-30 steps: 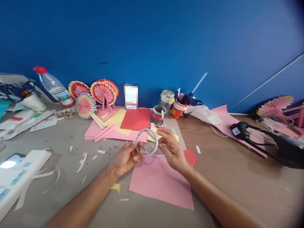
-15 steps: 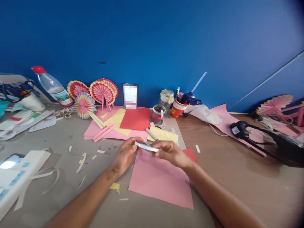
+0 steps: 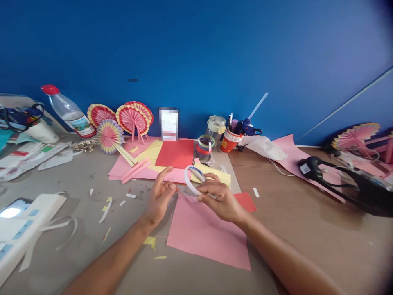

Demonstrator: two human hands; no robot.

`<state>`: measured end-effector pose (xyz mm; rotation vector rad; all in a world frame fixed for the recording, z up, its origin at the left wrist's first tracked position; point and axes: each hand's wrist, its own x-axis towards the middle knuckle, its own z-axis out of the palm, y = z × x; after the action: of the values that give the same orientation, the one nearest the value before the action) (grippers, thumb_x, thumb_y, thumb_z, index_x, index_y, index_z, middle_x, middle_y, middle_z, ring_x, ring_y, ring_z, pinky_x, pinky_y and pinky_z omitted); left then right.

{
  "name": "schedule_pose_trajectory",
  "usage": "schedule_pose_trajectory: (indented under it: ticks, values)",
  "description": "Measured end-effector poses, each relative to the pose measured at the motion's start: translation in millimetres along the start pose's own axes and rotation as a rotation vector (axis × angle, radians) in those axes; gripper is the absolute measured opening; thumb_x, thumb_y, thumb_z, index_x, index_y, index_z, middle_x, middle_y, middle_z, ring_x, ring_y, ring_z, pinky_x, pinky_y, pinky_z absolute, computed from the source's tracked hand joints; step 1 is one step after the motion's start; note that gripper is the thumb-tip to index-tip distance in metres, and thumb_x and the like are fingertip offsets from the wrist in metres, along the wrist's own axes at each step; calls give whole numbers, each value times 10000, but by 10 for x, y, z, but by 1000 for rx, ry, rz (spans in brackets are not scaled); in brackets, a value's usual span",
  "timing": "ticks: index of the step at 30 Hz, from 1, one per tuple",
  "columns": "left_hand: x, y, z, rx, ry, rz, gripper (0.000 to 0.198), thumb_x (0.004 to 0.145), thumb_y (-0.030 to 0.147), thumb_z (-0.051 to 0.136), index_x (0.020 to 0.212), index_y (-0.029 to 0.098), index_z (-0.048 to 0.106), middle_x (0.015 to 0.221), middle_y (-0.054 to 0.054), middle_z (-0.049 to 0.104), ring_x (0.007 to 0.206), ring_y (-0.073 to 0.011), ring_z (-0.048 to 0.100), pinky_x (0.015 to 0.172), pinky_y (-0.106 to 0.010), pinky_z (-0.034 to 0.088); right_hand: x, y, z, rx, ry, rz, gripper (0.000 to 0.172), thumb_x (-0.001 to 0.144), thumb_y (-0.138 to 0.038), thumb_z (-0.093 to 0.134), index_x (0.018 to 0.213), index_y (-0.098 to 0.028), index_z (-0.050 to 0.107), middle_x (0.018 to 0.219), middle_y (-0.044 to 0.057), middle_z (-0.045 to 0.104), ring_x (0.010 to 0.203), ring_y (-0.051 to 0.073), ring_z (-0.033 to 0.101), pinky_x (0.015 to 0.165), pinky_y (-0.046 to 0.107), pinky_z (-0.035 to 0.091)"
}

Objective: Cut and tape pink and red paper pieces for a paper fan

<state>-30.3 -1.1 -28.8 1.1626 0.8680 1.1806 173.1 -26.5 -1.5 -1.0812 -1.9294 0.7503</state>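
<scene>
A white roll of tape point(image 3: 188, 180) is pinched at its lower right edge by my right hand point(image 3: 222, 198), its ring tilted up so that the hole shows. Facing it, my left hand point(image 3: 161, 196) is empty, thumb and fingers apart, a short gap from the roll. Below both hands a pink paper sheet point(image 3: 208, 233) lies flat on the table. Behind them are a red paper sheet point(image 3: 175, 153), a yellow paper piece point(image 3: 215, 174) and folded pink strips point(image 3: 135, 170).
Paper fans point(image 3: 133, 119) stand at the back left beside a plastic bottle point(image 3: 72, 114). A paper cup point(image 3: 230, 139) with tools and a lidded jar point(image 3: 215, 127) stand behind. At right lies a black strapped device point(image 3: 353, 186); at left, a white power strip point(image 3: 29, 229) and paper scraps.
My left hand has let go of the tape roll and its fingers have spread. In my right hand the roll has turned from edge-on to upright, showing its ring.
</scene>
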Motion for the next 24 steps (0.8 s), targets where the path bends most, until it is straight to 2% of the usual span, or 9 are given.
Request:
schedule_pose_trajectory:
  ticks: [2, 4, 8, 12, 16, 24]
  values:
    - [-39, 3, 15, 140, -25, 107, 508, 868, 331, 584, 1358, 282, 460, 1189, -73, 559, 856, -164, 571, 838, -312, 451, -4, -4, 36, -181, 72, -72, 127, 883, -222, 560, 797, -233, 653, 635, -30, 635, 580, 130, 521, 990, 437, 287]
    - [-84, 7, 45, 279, -111, 231, 491, 886, 285, 545, 1369, 295, 457, 1362, -89, 429, 970, -189, 559, 902, -342, 446, -10, -3, 66, -312, 115, -131, 120, 881, -210, 560, 796, -221, 644, 612, -27, 641, 547, 123, 520, 969, 429, 295]
    - [-144, -6, 97, 493, -268, 394, 580, 904, 199, 482, 1451, 321, 331, 1385, -92, 392, 1166, -238, 473, 1017, -398, 396, -20, 17, 101, -433, 164, -193, 88, 885, -207, 564, 827, -219, 629, 638, -19, 679, 540, 126, 545, 962, 420, 306]
    - [-153, -52, 97, 576, -308, 440, 614, 909, 175, 461, 1474, 325, 271, 1422, -93, 349, 1276, -265, 398, 1081, -435, 347, -21, 32, 108, -492, 197, -192, 80, 876, -191, 572, 825, -227, 622, 630, -19, 686, 532, 133, 550, 962, 431, 315]
    - [-168, -98, 98, 599, -327, 440, 666, 900, 160, 467, 1492, 322, 210, 1448, -98, 323, 1298, -275, 389, 1098, -455, 336, -20, 32, 116, -514, 208, -179, 90, 875, -182, 566, 827, -231, 624, 655, -15, 700, 536, 131, 553, 973, 435, 314]
    - [-182, -104, 131, 622, -349, 486, 643, 893, 136, 457, 1478, 318, 261, 1419, -89, 363, 1318, -260, 382, 1104, -417, 352, -20, 60, 122, -519, 271, -175, 130, 895, -192, 535, 821, -214, 640, 604, -41, 669, 528, 112, 547, 952, 391, 323]
